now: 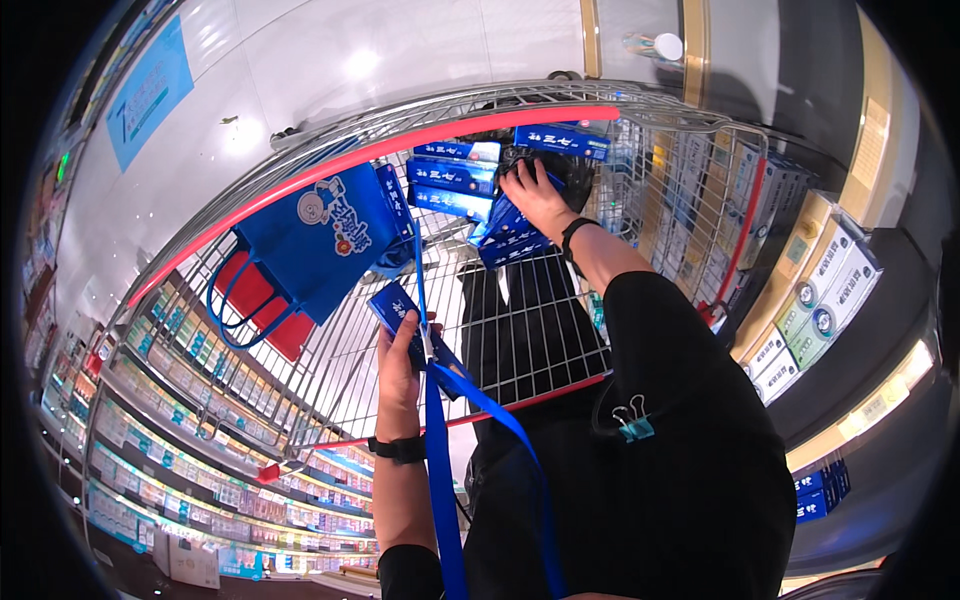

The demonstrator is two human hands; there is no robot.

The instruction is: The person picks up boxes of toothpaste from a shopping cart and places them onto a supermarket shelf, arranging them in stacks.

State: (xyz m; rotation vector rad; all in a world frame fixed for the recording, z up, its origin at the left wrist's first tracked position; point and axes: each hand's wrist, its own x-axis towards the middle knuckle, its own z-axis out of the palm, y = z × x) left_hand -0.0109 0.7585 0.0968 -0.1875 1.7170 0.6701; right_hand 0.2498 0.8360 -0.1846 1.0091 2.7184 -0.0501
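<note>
My left hand [401,352] grips a slim blue cardboard box [391,301] with white printing, over the near part of a wire shopping cart [540,341]. A blue lanyard [448,457] hangs across that box and hides part of it. Inside the cart, my right hand [536,196] lies over a stack of similar blue boxes [517,238], its fingers spread beside a black plastic bag [581,180]. Its palm side is hidden, so whether it grips a box is unclear. Several more blue boxes [452,176] are piled just left of it.
A blue carry bag [322,240] with a cartoon print lies at the cart's left, a red item [262,307] by its handles. The cart's red bar [390,165] curves across the far side. Shelves of packaged goods [225,480] stand left; white boxes [821,304] fill a shelf right.
</note>
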